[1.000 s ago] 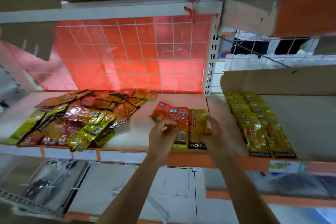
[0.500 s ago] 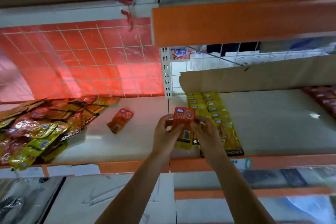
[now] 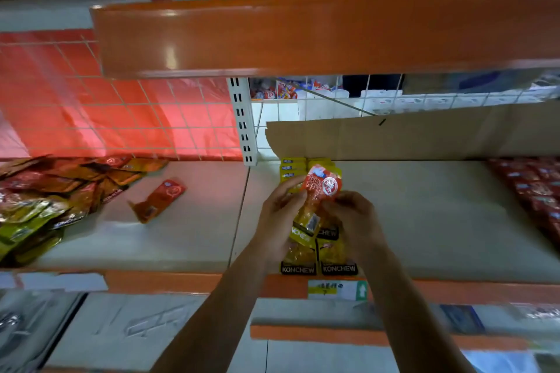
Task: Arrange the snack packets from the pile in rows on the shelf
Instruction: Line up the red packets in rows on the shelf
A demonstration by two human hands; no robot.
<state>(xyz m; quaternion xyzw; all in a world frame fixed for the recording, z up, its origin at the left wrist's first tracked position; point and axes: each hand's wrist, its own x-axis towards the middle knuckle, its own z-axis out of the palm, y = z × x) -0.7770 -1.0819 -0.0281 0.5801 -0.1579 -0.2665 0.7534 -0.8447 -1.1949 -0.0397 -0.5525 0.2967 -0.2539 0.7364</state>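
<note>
Orange-red snack packet (image 3: 321, 188), topping a small handful, was gripped by both the left hand (image 3: 278, 218) and right hand (image 3: 356, 221), fingers curled round it, just above the yellow Konchew rows (image 3: 335, 256) on the shelf (image 3: 439, 221). The pile (image 3: 45, 200) lay well left, one loose packet (image 3: 159, 198) beside it.

- Left hand (image 3: 278, 216): forearm rises from lower centre, fingers curled, pinching the orange packet (image 3: 322, 185) at its left edge.
- Right hand (image 3: 355, 219): forearm from lower right, fingers curled on the same packet's right side.
- Hands close together.
</note>
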